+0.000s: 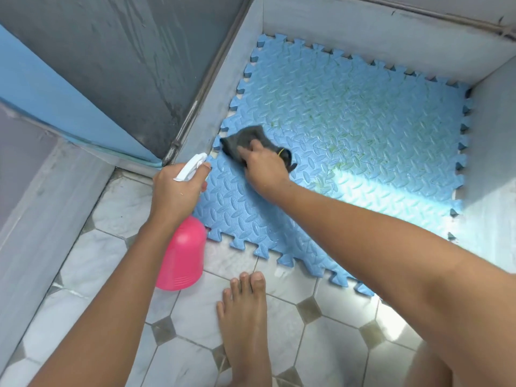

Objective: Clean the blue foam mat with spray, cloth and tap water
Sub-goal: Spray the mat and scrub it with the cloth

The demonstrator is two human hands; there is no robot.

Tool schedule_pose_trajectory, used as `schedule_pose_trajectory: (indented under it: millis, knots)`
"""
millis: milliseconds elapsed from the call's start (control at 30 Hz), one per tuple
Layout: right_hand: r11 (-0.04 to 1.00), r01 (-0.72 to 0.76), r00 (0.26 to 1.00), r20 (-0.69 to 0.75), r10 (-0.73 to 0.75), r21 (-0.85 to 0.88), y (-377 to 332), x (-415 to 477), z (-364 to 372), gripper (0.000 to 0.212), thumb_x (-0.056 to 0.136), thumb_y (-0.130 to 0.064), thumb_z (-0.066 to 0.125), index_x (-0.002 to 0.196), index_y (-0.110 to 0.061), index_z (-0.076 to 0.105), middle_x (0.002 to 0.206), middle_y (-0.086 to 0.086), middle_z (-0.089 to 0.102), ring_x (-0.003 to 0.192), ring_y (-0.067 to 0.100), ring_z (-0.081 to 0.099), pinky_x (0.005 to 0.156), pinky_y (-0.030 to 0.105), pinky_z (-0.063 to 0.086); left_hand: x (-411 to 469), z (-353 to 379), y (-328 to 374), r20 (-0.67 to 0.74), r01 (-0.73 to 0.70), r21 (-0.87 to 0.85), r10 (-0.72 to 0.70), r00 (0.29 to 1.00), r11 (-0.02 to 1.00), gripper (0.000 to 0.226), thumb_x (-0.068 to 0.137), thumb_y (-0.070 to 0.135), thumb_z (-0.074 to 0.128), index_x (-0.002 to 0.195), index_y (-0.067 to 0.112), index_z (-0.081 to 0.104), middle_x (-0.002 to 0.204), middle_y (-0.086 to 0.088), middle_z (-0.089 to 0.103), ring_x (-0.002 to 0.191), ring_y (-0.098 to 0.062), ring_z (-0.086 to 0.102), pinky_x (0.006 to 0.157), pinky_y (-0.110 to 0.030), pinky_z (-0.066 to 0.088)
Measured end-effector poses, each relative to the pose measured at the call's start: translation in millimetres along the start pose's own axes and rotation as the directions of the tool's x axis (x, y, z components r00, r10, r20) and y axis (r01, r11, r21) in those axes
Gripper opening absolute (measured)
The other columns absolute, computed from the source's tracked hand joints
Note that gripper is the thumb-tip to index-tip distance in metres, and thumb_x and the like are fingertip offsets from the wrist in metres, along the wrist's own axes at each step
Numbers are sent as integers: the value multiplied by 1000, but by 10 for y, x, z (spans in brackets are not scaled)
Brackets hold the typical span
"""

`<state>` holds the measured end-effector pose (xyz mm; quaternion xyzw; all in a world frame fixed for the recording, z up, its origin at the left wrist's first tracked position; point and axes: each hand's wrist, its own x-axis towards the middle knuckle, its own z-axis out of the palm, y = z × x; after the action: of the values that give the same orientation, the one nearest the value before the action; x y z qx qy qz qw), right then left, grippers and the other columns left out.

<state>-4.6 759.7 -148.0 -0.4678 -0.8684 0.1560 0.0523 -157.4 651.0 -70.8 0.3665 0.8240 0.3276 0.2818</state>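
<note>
The blue foam mat [349, 129], with jigsaw edges and greenish stains across its middle, lies on the floor in a walled corner. My right hand [265, 169] presses a dark grey cloth [245, 138] flat on the mat's near-left part. My left hand [176, 191] grips the white trigger head of a pink spray bottle [184, 258], held upright just off the mat's left edge with its nozzle toward the mat.
Grey walls [363, 32] enclose the mat at the back, left and right. A blue door panel [55, 107] stands at the left. My bare foot [245, 319] rests on white marble floor tiles [321, 344] in front of the mat.
</note>
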Motion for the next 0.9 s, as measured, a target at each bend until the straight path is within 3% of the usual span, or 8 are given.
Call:
schedule_pose_trajectory:
  millis: [67,167,267,367,433,667,800,900]
  knots:
    - [977,215,973,89,-215,12,-86,-437,87,49,87,-12,64,135,-22,57,112,10,55,86,32,63,61,37,45,3,-5,-16,16,10,-15,-10,1000,1000,43,86,48,65,65,12,72,63,-3,73,64,-27,72,72,-41,60]
    - [829,554,771,327,-547,82,116,-1134,31,59,85,-14,68,142,-20,55,112,14,56,85,36,62,57,40,49,62,-28,3,84,32,18,-34,996,999,44,82,54,65,69,13,74,65,-2,74,64,-27,71,74,-44,63]
    - [786,618,696,453,-557,17,764,-1236,-300,60,85,-10,64,142,-24,54,115,14,57,92,36,63,62,41,52,104,-11,139,162,23,12,-24,986,1000,36,82,53,69,79,18,77,69,-1,74,59,-16,67,69,-44,65]
    - [962,235,927,329,-180,-136,1422,-923,-639,54,89,-15,59,140,-31,51,127,12,54,105,39,61,75,47,57,108,105,344,282,-58,30,47,958,998,29,85,48,73,86,19,78,74,-4,74,60,-9,64,60,-44,65]
    - [981,-76,974,199,111,-176,1717,-779,-790,53,91,-15,58,140,-32,48,131,14,51,104,42,61,81,49,55,93,230,447,407,-130,69,91,909,989,35,83,50,76,85,14,78,74,-8,74,64,-17,66,57,-45,64]
    - [950,293,822,535,-194,-107,1989,-1298,-870,52,85,-12,64,134,-25,56,121,11,54,95,37,62,74,45,53,7,857,654,663,-471,182,246,707,863,66,71,65,78,60,10,43,52,1,41,52,-16,40,56,-33,35]
    - [957,-244,931,238,276,-156,2590,-1509,-1094,48,90,-12,59,135,-28,50,134,12,52,108,40,60,84,44,51,-112,1218,885,753,-598,181,281,595,781,64,70,66,78,57,17,39,51,7,41,54,-16,42,58,-33,36]
    - [761,-647,752,129,647,-48,3052,-1646,-1262,51,95,-14,53,145,-21,44,136,22,54,114,41,58,92,41,49,-190,1407,1027,790,-604,206,233,567,770,58,70,65,80,56,18,48,56,8,47,58,-17,48,58,-31,37]
